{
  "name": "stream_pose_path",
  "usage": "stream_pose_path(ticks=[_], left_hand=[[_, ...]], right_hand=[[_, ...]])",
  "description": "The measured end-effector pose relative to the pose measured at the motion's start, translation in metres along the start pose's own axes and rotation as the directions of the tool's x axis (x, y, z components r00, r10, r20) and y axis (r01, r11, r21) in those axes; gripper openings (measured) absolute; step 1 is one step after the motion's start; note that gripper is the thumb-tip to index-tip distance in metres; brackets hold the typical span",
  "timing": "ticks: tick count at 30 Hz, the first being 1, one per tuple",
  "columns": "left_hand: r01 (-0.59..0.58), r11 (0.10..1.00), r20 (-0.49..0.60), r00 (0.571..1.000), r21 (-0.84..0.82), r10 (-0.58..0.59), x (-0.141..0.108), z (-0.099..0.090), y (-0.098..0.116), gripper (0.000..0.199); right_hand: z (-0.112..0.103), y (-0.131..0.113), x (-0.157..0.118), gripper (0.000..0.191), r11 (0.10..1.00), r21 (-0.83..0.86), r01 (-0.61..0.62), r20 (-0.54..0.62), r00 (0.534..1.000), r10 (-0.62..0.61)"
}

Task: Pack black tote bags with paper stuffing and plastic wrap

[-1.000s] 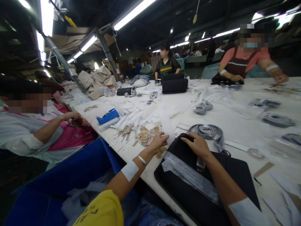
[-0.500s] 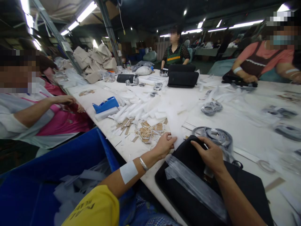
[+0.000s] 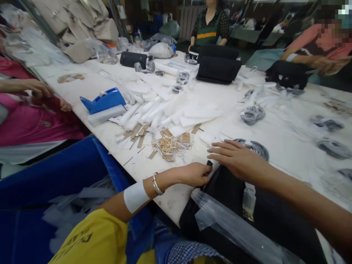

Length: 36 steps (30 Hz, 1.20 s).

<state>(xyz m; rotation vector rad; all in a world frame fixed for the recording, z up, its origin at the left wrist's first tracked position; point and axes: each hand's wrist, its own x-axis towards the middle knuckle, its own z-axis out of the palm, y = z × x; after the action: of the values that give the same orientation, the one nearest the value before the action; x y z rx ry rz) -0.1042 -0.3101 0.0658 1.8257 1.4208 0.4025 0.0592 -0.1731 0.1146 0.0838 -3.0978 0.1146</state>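
Note:
A black bag (image 3: 220, 212) lies at the near edge of the table in front of me. My left hand (image 3: 196, 174) is closed at its far left corner, and a small black bit of the bag pokes out above the fingers. My right hand (image 3: 236, 159) reaches across the far edge of the bag with fingers stretched out flat, holding nothing. A clear plastic strip (image 3: 233, 225) lies along the bag's near side. A metal clasp wrapped in clear film (image 3: 249, 203) shows on the bag below my right wrist.
Beyond my hands lie string tags (image 3: 170, 145), white foam sheets (image 3: 176, 110), a blue tape dispenser (image 3: 106, 101) and wrapped grey straps (image 3: 252, 114). A blue bin (image 3: 82, 165) stands at left. More black bags (image 3: 218, 68) sit farther back, with co-workers around the table.
The view has tipped downward. My right hand has let go of the bag's flap and flattened out. My left hand has left the white foam sheet and closed on the bag's corner.

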Motion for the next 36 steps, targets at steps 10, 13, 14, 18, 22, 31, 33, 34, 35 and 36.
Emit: stream_pose_path(ticks=[10, 13, 14, 18, 22, 31, 33, 34, 35, 36], left_hand=[[-0.203, 0.928, -0.289, 0.951, -0.313, 0.11, -0.054, 0.034, -0.025, 0.026], [-0.181, 0.891, -0.257, 0.964, -0.417, 0.075, -0.058, 0.04, -0.029, 0.033], [-0.172, 0.875, -0.254, 0.965, -0.452, 0.059, -0.057, 0.042, -0.03, 0.031], [-0.171, 0.787, -0.28, 0.96, -0.593, -0.002, -0.053, 0.05, -0.03, 0.023], [-0.033, 0.697, -0.33, 0.896, -0.716, -0.296, -0.065, 0.064, -0.025, 0.025], [0.09, 0.757, -0.177, 0.948, -0.647, -0.265, -0.114, 0.09, -0.001, 0.034], [0.101, 0.762, -0.198, 0.936, -0.64, -0.29, -0.117, 0.096, 0.0, 0.037], [0.108, 0.766, -0.22, 0.924, -0.634, -0.312, -0.119, 0.098, 0.0, 0.034], [0.113, 0.774, -0.243, 0.913, -0.623, -0.329, -0.12, 0.101, 0.0, 0.031], [0.114, 0.788, -0.266, 0.904, -0.605, -0.336, -0.12, 0.104, -0.001, 0.027]], right_hand=[[0.003, 0.032, 0.086, 0.024, 0.956, 0.293, -0.005, 0.725, 0.654, -0.218], [0.012, 0.029, 0.097, 0.023, 0.924, 0.369, -0.096, 0.801, 0.538, -0.264], [0.014, 0.027, 0.099, 0.021, 0.912, 0.394, -0.112, 0.81, 0.512, -0.287], [0.02, 0.012, 0.102, 0.017, 0.863, 0.495, -0.105, 0.796, 0.453, -0.402], [0.025, -0.005, 0.094, 0.017, 0.766, 0.631, -0.123, 0.72, 0.458, -0.521], [0.031, -0.026, 0.083, 0.014, 0.81, 0.572, -0.129, 0.782, 0.383, -0.491], [0.032, -0.029, 0.081, 0.015, 0.793, 0.599, -0.11, 0.761, 0.386, -0.522], [0.033, -0.03, 0.079, 0.016, 0.781, 0.614, -0.114, 0.746, 0.406, -0.527], [0.033, -0.031, 0.076, 0.017, 0.767, 0.628, -0.135, 0.732, 0.438, -0.522], [0.034, -0.033, 0.071, 0.017, 0.748, 0.64, -0.175, 0.721, 0.474, -0.505]])
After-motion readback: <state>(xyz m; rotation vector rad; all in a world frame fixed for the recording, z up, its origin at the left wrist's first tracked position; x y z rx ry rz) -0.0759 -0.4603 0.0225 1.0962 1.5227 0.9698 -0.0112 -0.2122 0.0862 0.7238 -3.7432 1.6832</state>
